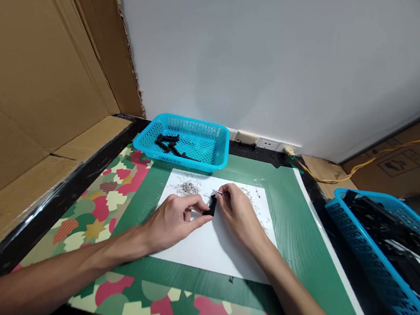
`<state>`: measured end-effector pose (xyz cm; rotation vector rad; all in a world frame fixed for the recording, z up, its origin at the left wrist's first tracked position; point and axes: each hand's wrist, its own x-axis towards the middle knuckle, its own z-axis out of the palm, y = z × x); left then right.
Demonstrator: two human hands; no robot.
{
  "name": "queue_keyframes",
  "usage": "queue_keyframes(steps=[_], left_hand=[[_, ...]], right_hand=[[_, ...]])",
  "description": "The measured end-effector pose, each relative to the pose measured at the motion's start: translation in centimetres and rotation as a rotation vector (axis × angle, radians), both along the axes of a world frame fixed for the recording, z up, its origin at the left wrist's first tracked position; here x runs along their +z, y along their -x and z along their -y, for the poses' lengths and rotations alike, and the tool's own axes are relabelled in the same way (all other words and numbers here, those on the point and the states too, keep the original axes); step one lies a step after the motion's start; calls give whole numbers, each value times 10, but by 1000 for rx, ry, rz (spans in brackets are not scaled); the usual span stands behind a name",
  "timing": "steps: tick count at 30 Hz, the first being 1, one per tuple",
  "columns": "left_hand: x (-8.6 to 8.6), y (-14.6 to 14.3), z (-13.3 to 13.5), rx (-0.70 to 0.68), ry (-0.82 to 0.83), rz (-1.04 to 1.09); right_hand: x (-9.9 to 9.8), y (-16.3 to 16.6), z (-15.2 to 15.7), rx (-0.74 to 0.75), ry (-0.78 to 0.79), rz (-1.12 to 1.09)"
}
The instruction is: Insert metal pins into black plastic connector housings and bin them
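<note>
My left hand [178, 219] pinches a small black plastic part [210, 206] between thumb and fingertips, above a white sheet of paper [201, 248]. At the part's upper end, my right hand [235, 207] is closed on a thin metal piece [218, 192], too small to name for certain. Behind my left fingers lies a pile of tiny metal pieces [188, 188] on the paper. More small bent wire pieces [260, 214] are scattered to the right, partly hidden by my right hand.
At the back stands a blue basket [180, 162] with several black parts [166, 144]. Another blue basket [373, 272], filled with black parts, is at right. A cardboard wall [50, 38] rises at left. Sockets [267, 143] and a yellow cable [341, 179] run along the back wall.
</note>
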<state>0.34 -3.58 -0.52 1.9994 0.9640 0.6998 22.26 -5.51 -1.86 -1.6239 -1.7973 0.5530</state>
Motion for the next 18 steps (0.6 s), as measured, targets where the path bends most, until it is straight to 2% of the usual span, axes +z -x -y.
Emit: queue_keyframes(steps=[18], left_hand=[[2, 0, 0, -22, 38, 31]], right_hand=[[-4, 6, 0, -60, -39, -14]])
